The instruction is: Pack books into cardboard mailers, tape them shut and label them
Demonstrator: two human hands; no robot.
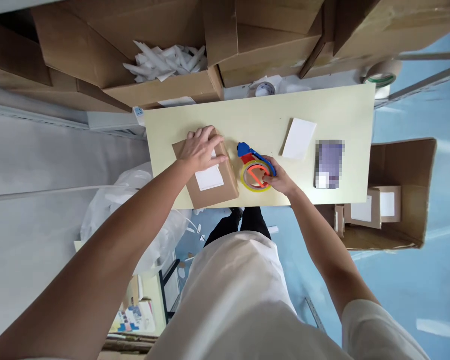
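A brown cardboard box with a white label lies slightly turned on the left part of the table. My left hand rests across its top, fingers spread toward the far edge and thumb apart, partly covering the label. In my right hand is a tape dispenser, blue and red with an orange hub and a roll of yellow-edged tape. My fingers are closed round its handle. Its blue head points toward the far side, just right of the box and apart from it.
On the pale table lie a white card and a blurred purple item. Behind stand large cartons, one with white paper pieces, and tape rolls. An open carton holding small labelled boxes stands at the right; plastic bags are left.
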